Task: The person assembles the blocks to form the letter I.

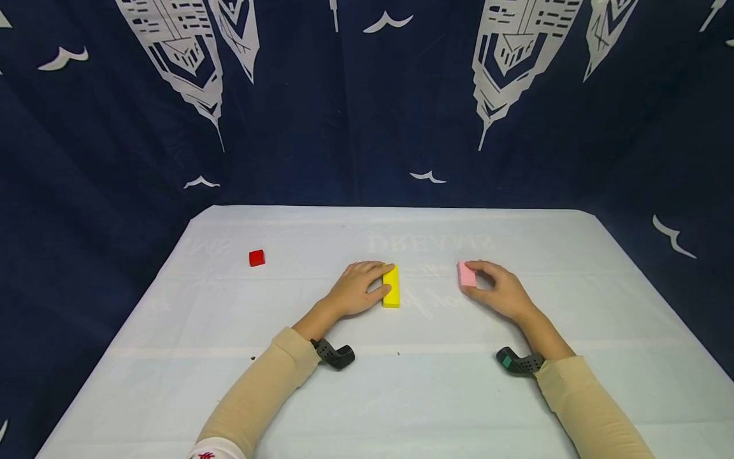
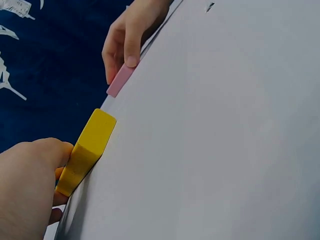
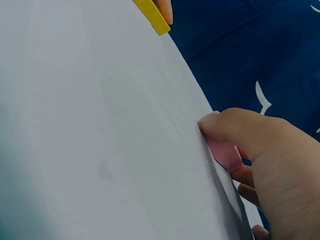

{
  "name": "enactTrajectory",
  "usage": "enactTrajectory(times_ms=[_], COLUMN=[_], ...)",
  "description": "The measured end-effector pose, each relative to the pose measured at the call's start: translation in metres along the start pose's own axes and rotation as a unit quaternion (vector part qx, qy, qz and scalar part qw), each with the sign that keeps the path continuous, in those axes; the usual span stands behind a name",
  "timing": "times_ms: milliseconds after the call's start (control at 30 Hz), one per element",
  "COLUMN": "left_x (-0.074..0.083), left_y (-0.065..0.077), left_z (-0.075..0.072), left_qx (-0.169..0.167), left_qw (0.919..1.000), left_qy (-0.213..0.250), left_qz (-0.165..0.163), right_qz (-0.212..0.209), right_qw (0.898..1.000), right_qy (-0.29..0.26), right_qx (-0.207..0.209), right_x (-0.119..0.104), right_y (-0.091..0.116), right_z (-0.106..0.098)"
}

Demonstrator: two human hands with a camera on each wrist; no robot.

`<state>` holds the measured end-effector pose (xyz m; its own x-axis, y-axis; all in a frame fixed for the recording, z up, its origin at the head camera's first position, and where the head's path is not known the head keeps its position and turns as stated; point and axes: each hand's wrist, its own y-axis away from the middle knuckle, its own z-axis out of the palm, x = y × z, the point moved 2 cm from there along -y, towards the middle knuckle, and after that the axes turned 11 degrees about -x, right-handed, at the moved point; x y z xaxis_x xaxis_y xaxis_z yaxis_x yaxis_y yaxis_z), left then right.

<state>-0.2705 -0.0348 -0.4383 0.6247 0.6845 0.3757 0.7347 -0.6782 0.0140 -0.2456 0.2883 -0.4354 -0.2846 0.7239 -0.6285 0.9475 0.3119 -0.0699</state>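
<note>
Sleeves [image 1: 260, 389] of tan cloth reached over the white counter [image 1: 424, 408]. Beyond them on it, the left hand [image 1: 358, 290] gripped a yellow block [image 1: 394, 280] and, well apart, the right hand [image 1: 504, 293] pinched a pink block [image 1: 467, 275]; farther off, a red cube [image 1: 257, 257] sat at left, before a navy curtain [image 1: 321, 140].
</note>
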Motion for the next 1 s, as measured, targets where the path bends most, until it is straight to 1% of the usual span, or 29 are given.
enactTrajectory(times_ms=[133, 300, 633, 800, 1000], left_x=[-0.001, 0.0, -0.001, -0.002, -0.001], left_y=[0.0, 0.001, 0.002, 0.002, 0.001], left_z=[0.001, 0.001, 0.002, 0.002, 0.0], left_qx=[0.002, -0.002, 0.002, 0.005, 0.006], left_qw=[0.9999, 0.9999, 0.9998, 0.9998, 0.9998], left_qy=[0.013, 0.016, 0.02, 0.021, 0.019], left_qz=[0.001, -0.002, -0.003, -0.004, -0.004], right_qz=[0.01, 0.019, 0.025, 0.018, 0.017], right_qw=[1.0, 0.999, 0.998, 0.998, 0.997], right_qy=[0.007, 0.013, 0.016, 0.018, 0.005], right_qx=[0.02, 0.04, 0.057, 0.065, 0.075], right_x=[-0.003, -0.005, -0.004, -0.011, -0.02], right_y=[0.002, 0.004, 0.004, 0.002, 0.001], right_z=[-0.001, -0.002, 0.002, 0.001, 0.002])
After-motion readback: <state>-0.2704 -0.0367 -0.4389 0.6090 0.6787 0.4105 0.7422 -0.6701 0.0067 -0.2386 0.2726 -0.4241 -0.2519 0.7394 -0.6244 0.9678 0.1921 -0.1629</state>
